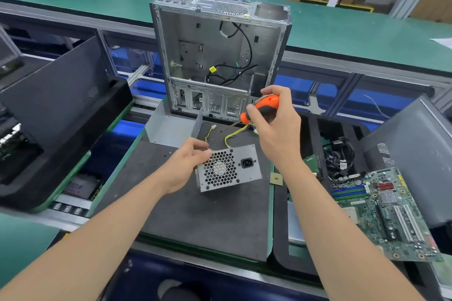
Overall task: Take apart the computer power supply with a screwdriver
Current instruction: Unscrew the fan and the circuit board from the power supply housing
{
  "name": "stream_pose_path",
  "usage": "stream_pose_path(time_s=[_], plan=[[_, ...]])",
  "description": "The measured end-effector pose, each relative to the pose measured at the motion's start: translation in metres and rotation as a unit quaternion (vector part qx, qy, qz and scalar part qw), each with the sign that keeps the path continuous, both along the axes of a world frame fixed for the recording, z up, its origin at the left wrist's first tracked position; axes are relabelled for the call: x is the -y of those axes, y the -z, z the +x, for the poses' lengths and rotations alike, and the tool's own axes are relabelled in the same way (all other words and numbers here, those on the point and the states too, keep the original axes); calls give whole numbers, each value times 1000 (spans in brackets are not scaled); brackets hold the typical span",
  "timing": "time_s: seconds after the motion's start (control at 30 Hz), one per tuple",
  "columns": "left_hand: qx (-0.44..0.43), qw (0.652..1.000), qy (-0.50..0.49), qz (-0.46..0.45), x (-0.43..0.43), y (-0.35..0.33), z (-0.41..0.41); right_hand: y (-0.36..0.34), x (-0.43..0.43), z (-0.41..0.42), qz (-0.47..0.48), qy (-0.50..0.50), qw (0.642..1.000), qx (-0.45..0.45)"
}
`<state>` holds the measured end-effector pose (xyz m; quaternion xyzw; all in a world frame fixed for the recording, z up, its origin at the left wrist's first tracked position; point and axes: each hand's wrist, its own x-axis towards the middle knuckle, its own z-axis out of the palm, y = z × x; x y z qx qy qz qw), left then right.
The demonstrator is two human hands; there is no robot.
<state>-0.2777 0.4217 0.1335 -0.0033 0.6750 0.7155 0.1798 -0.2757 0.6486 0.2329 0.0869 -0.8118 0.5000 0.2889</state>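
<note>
The grey metal power supply [244,166] lies on the dark work mat [208,222], its honeycomb fan grille and black socket facing me. Yellow and black wires [234,134] trail from its far side. My left hand [186,166] grips the supply's left edge, fingers over the top corner. Behind and above the supply, my right hand [276,124] is closed on an orange and black screwdriver [261,109]. Its thin shaft points down-left, and the tip hovers above the mat behind the supply without touching it.
An emptied grey computer case [220,56] stands upright behind the mat, with a loose metal panel [171,127] at its foot. A green motherboard [386,212] and a black tray of cables [340,154] lie right. A small CPU chip [276,179] rests near the supply. Dark case covers [56,117] lean left.
</note>
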Motion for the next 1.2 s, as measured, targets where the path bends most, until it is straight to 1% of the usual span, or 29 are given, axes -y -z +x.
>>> stream_pose_path(time_s=[0.07, 0.17, 0.3, 0.37, 0.43, 0.6, 0.77, 0.9, 1.07, 1.2], plan=[[17, 1000, 12, 17, -1, -3, -1, 0, 2, -2, -5, -6, 1000, 2], [31, 999, -2, 27, -4, -8, -7, -2, 4, -6, 0, -5, 1000, 15], [59, 998, -1, 8, -11, -17, -16, -4, 3, -11, 0, 7, 1000, 17], [88, 996, -9, 14, -12, -17, -20, -4, 2, -13, -2, 8, 1000, 13], [99, 995, -10, 22, -10, -15, -23, -3, 2, -15, -6, 6, 1000, 10], [94, 993, 41, 53, 1, -7, -20, 0, 7, -20, -5, -1, 1000, 28], [61, 983, 104, 138, 16, 5, -14, 2, 13, -24, -12, -15, 999, 37], [28, 983, 118, 137, 22, 9, -10, 4, 15, -26, -7, -13, 999, 49], [28, 974, 156, 160, 28, 10, -8, 5, 16, -25, 2, -13, 999, 53], [37, 980, 120, 157, 26, 10, -5, 3, 16, -23, 0, -15, 999, 48]])
